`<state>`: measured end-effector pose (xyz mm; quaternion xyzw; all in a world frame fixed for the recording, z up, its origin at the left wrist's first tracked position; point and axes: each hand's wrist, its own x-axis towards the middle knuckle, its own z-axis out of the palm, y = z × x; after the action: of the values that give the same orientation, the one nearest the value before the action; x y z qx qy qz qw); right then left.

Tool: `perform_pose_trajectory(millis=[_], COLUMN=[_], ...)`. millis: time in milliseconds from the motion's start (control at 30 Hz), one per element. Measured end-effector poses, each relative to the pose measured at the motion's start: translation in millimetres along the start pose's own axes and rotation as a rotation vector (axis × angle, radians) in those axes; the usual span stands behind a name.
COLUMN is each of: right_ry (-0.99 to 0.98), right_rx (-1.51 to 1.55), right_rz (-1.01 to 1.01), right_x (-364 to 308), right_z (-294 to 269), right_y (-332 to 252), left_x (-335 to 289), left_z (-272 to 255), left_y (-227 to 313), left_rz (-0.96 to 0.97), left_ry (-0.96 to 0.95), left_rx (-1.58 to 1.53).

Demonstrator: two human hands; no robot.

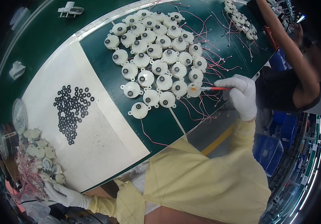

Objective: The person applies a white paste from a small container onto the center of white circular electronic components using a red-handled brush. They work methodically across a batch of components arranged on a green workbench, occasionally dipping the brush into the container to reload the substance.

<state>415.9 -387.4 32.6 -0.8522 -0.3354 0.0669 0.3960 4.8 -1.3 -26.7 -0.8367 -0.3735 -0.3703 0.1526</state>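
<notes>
My right hand (243, 98), in a white glove, grips a small brush (220, 88) with a red handle. Its bristle end meets a round white motor (193, 90) at the right edge of a large group. Each of these motors (146, 78) has side ears and pink wires, and most show a black ring round the centre shaft. My left hand (65, 195), also gloved, lies with fingers stretched out against a heap of similar motors (39, 149) and tangled pink wires (30, 175) at the lower left. Nothing shows held in it; its fingertips are partly hidden.
Many loose black rings (71, 112) lie on a white board (104, 149) on the green table. Clear round containers (19, 115) stand at the left. White plastic parts (71, 10) sit beyond the rim. A co-worker's arm (291, 48) reaches over more motors (240, 18) at upper right. Blue bins (268, 153) stand below.
</notes>
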Motion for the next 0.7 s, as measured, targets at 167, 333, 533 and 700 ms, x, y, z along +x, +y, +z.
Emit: perform_pose_trajectory(millis=[167,333,533,700], right_ry=[0.046,0.117,0.223,0.308], right_rx=[-0.134,-0.386,-0.634,-0.766], right_rz=[-0.027,-0.22,-0.537,-0.621], right_x=[2,4,9,11], right_z=[2,3,3,2], right_y=[-5,0,-1,-5], left_x=[1,-1,-1,1], left_z=[2,3,-3,1], left_y=[-1,-5,-1,1], left_rz=[0.017,0.026,-0.056,-0.03], left_ry=[0.007,-0.014,-0.051,-0.02], left_rx=[-0.014,-0.076,-0.024,-0.052])
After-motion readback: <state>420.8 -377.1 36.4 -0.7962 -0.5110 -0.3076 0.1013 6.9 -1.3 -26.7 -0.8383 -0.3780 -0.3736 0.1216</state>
